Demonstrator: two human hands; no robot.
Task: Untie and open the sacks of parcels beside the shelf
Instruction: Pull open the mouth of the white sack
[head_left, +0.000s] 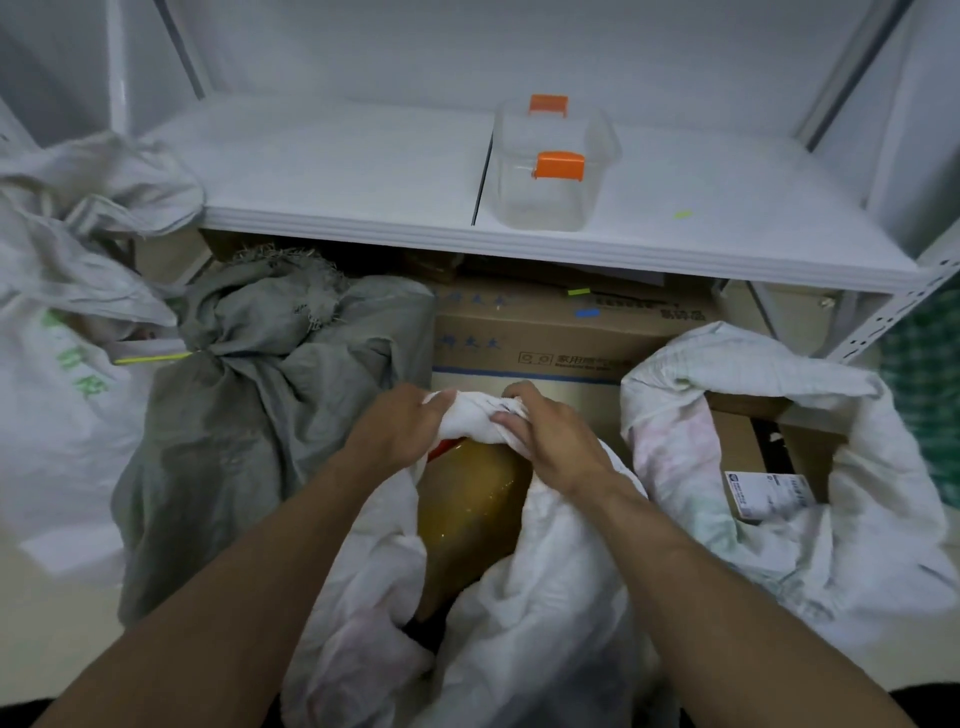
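A white woven sack (545, 623) stands directly below me, its mouth partly spread over a yellow-brown parcel (470, 514). My left hand (402, 428) and my right hand (550, 439) both grip the bunched far rim of this sack. To the left, a grey sack (249, 415) is still tied at its neck with a yellow-green tie (153, 358). At the right, another white sack (727, 467) lies open with a cardboard parcel (769, 488) showing inside.
A white metal shelf (363, 171) runs across the top and carries a clear container (556, 166) with orange clips. Cardboard boxes (545, 332) sit under it behind the sacks. A further white sack with green print (57, 374) stands at the far left.
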